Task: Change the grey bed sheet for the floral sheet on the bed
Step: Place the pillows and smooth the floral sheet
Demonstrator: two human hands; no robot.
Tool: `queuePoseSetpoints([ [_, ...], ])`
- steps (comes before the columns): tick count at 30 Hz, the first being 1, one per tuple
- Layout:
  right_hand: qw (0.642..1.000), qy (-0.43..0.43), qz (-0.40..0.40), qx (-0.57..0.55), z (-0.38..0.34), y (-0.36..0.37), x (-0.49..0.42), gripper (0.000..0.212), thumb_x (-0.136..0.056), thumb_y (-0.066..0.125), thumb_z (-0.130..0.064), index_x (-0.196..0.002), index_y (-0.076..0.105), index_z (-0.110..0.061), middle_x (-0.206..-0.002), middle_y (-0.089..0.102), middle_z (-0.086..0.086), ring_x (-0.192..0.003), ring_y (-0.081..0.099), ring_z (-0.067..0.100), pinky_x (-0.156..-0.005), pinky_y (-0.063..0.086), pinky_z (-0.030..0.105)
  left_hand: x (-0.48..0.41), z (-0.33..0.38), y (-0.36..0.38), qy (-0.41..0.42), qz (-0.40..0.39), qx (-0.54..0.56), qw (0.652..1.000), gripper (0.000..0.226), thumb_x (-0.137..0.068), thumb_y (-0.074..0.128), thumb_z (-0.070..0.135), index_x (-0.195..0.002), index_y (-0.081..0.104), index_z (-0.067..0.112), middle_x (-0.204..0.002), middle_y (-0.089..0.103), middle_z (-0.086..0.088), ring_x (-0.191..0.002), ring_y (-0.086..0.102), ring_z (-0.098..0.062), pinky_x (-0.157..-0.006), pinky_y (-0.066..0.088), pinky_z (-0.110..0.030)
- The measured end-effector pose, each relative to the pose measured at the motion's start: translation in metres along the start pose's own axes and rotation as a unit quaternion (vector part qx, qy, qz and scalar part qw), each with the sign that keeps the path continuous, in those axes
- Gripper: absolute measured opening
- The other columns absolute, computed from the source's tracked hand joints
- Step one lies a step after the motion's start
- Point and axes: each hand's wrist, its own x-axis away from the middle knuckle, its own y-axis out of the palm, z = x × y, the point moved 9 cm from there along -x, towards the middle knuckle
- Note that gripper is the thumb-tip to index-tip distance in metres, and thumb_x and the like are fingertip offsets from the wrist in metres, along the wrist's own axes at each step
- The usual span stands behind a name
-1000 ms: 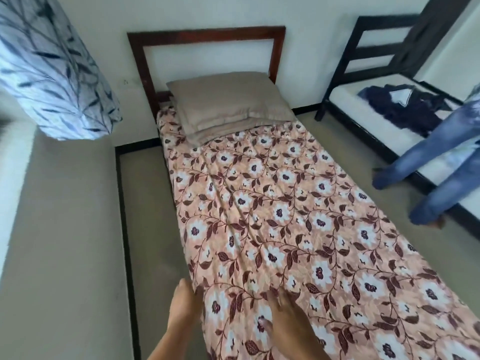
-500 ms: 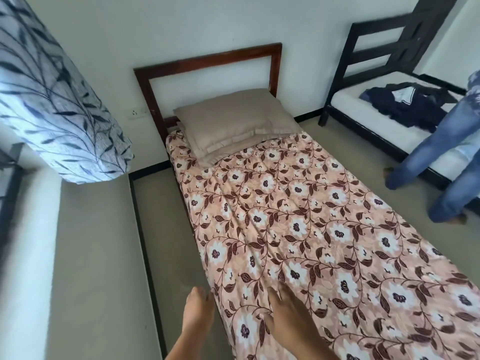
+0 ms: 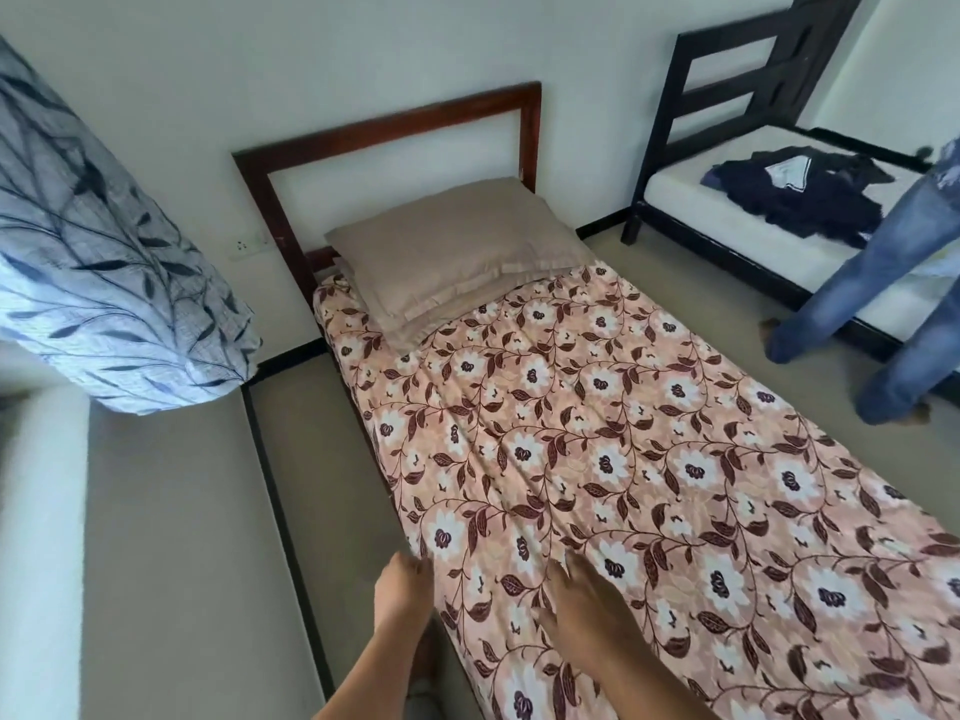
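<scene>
The pink floral sheet (image 3: 623,449) covers the whole mattress of the bed with the brown wooden headboard (image 3: 395,127). Two beige-grey pillows (image 3: 452,246) are stacked at the head end. My left hand (image 3: 402,595) is at the sheet's left edge, fingers pointing down over the mattress side; whether they pinch the cloth I cannot tell. My right hand (image 3: 587,610) lies flat on top of the sheet with straight fingers. No grey sheet is visible.
A blue-and-white leaf-print curtain (image 3: 98,262) hangs at the left by a white ledge (image 3: 41,511). A narrow floor strip (image 3: 322,485) runs beside the bed. At the right a person in jeans (image 3: 883,283) stands by a black-framed bed (image 3: 727,231) with dark clothes (image 3: 800,194).
The view has tilted and shifted slightly, so the bed sits lower and more rightward. Both hands stay at the near left part of the sheet. The person at right has shifted a little.
</scene>
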Motion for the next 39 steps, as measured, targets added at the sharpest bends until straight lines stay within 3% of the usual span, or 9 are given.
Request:
queuePoseSetpoints([
  [7,0.996,0.062,-0.066,0.019,-0.018,0.044,-0.145,0.07,-0.104,0.042,-0.049,-0.161,0.018,-0.014,-0.169,0.012,0.014,-0.156,0.014,0.028,-0.121,0.027,0.042,-0.195,0.004,0.02,-0.07,-0.051,-0.02,0.996,0.04,-0.103,0.052,0.035,-0.082,0.067,0.004,-0.071,0.066,-0.007,-0.065,0.059,-0.02,-0.06,0.047,-0.029],
  [10,0.993,0.077,-0.088,0.019,-0.026,0.061,-0.2,0.072,-0.104,0.045,-0.046,-0.161,0.016,-0.012,-0.169,0.009,0.017,-0.157,0.013,0.029,-0.123,0.024,0.038,-0.258,0.0,0.028,-0.109,-0.058,-0.018,0.992,0.041,-0.102,0.054,0.035,-0.073,0.058,0.007,-0.073,0.062,-0.009,-0.071,0.057,-0.025,-0.067,0.046,-0.032],
  [15,0.99,0.087,-0.11,0.015,-0.037,0.085,-0.273,0.08,-0.103,0.048,-0.048,-0.162,0.008,-0.013,-0.17,0.002,0.015,-0.157,0.007,0.029,-0.124,0.018,0.037,-0.336,-0.009,0.06,-0.148,-0.076,-0.042,0.985,0.053,-0.101,0.056,0.04,-0.132,0.054,-0.004,-0.129,0.062,-0.024,-0.12,0.059,-0.041,-0.094,0.049,-0.044],
  [19,0.99,0.081,-0.116,0.024,-0.036,0.101,-0.313,0.087,-0.102,0.05,-0.05,-0.163,-0.003,-0.015,-0.169,0.003,0.017,-0.157,0.006,0.03,-0.124,0.017,0.039,-0.361,-0.026,0.084,-0.157,-0.081,-0.048,0.983,0.047,-0.102,0.054,0.037,-0.131,0.054,0.0,-0.127,0.063,-0.025,-0.118,0.059,-0.044,-0.093,0.049,-0.047],
  [23,0.986,0.07,-0.141,0.048,-0.034,0.118,-0.334,0.086,-0.102,0.05,-0.047,-0.162,-0.002,-0.015,-0.169,-0.001,0.017,-0.157,0.004,0.032,-0.123,0.022,0.043,-0.363,-0.036,0.083,-0.099,-0.054,-0.035,0.993,0.019,-0.105,0.046,0.021,-0.108,0.059,0.008,-0.103,0.066,-0.02,-0.09,0.061,-0.037,-0.072,0.049,-0.04],
  [26,0.986,0.063,-0.142,0.055,-0.036,0.131,-0.336,0.082,-0.102,0.049,-0.046,-0.163,0.002,-0.016,-0.169,-0.004,0.018,-0.157,0.003,0.034,-0.123,0.025,0.045,-0.357,-0.053,0.067,-0.078,-0.031,-0.016,0.996,0.017,-0.105,0.043,0.016,-0.103,0.059,0.009,-0.098,0.066,-0.019,-0.08,0.054,-0.03,-0.071,0.042,-0.035],
  [31,0.984,0.054,-0.166,0.042,-0.059,0.158,-0.319,0.09,-0.1,0.057,-0.044,-0.162,-0.004,-0.02,-0.167,-0.015,0.02,-0.156,-0.005,0.038,-0.124,0.019,0.046,-0.352,-0.081,0.037,-0.061,0.005,-0.016,0.998,0.02,-0.103,0.048,0.012,-0.107,0.065,0.002,-0.106,0.067,-0.024,-0.096,0.062,-0.041,-0.075,0.042,-0.035],
  [36,0.985,0.042,-0.159,0.041,-0.074,0.167,-0.309,0.09,-0.101,0.055,-0.041,-0.161,-0.009,-0.02,-0.166,-0.016,0.024,-0.155,-0.008,0.043,-0.123,0.019,0.049,-0.36,-0.092,0.034,-0.109,-0.012,-0.046,0.993,0.021,-0.105,0.046,0.018,-0.103,0.06,0.001,-0.1,0.066,-0.022,-0.088,0.061,-0.037,-0.072,0.045,-0.037],
  [39,0.984,0.093,-0.142,0.045,-0.061,0.161,-0.307,0.094,-0.101,0.056,-0.042,-0.16,-0.013,-0.02,-0.166,-0.018,0.023,-0.154,-0.009,0.046,-0.125,0.012,0.054,-0.356,-0.082,0.043,-0.129,0.014,-0.1,0.987,0.026,-0.102,0.046,0.011,-0.123,0.049,-0.004,-0.129,0.053,-0.027,-0.115,0.054,-0.045,-0.091,0.046,-0.049],
])
